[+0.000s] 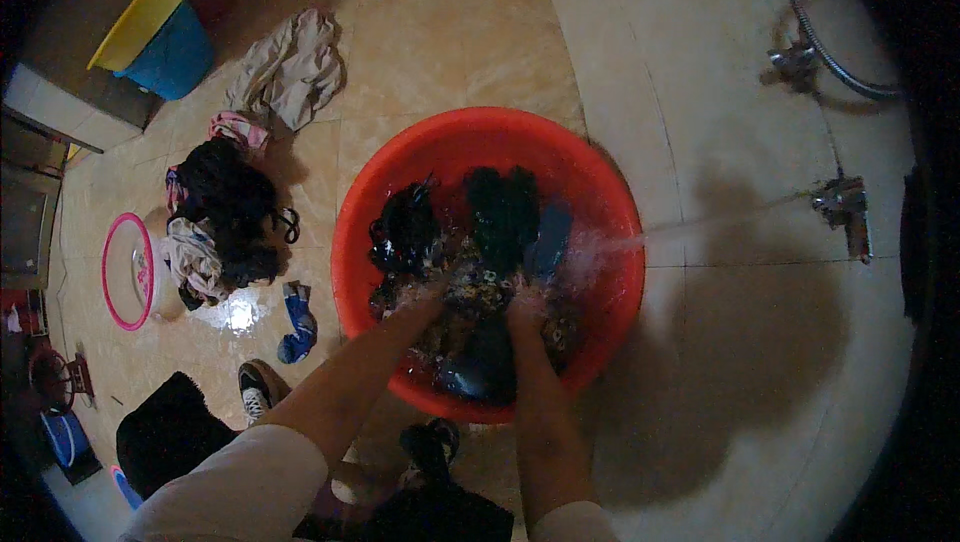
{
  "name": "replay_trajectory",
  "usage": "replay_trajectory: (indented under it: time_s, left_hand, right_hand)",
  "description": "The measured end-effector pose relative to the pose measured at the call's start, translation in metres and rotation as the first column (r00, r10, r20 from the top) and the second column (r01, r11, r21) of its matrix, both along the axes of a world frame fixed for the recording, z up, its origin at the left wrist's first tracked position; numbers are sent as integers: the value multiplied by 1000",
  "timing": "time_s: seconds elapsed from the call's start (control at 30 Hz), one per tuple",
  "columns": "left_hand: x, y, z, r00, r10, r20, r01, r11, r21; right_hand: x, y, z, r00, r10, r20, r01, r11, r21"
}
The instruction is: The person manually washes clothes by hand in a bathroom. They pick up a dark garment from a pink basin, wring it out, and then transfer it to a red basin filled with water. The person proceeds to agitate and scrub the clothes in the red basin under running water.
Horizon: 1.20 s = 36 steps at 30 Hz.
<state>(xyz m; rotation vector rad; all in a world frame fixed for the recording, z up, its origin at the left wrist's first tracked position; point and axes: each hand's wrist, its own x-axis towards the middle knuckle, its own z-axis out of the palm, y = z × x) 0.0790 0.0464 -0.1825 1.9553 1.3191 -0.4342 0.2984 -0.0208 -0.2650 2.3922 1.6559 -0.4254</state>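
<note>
Both my arms reach down into a large red basin [352, 177] holding water and dark wet clothes [500, 210]. Splashing water blurs my left hand [418, 296], which is low among the clothes beside a shiny black bundle [405, 227]. My right hand [526, 300] is down in the wet laundry too, near a dark blue-grey piece of cloth [551, 235]. The fingers of both hands are hidden by water and fabric, so their grip does not show. From the right, a stream of water [710, 226] runs into the basin.
A wall tap [842, 204] feeds the stream; above it is a metal hose [825, 42]. On the left floor lie piled clothes [232, 207], a blue sock [297, 322] and a pink-rimmed basin [128, 272]. Yellow [140, 12] and blue tubs [172, 54] stand far left.
</note>
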Motion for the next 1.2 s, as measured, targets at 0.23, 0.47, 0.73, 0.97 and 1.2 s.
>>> replay_trajectory:
  time_s: [0.23, 0.47, 0.73, 0.97, 1.2]
  left_hand:
    - [-8, 27, -17, 983, -175, -53, 175, 985, -3]
    - [-13, 1, 108, 890, -133, 435, -69, 906, 417]
    - [-25, -10, 171, 592, -460, 662, 123, 863, 489]
    - [-19, 92, 92, 951, 141, 275, -278, 777, 564]
    - [-7, 71, 53, 992, -123, 19, 104, 904, 416]
  right_hand:
    - [-9, 23, 27, 994, -63, 92, 17, 903, 428]
    - [4, -7, 142, 748, 30, -663, 172, 956, 237]
    - [-7, -17, 294, 681, 298, -669, -269, 952, 150]
    - [-4, 101, 221, 933, 292, -211, -205, 912, 354]
    - [-22, 80, 63, 969, -18, -245, 14, 1000, -16]
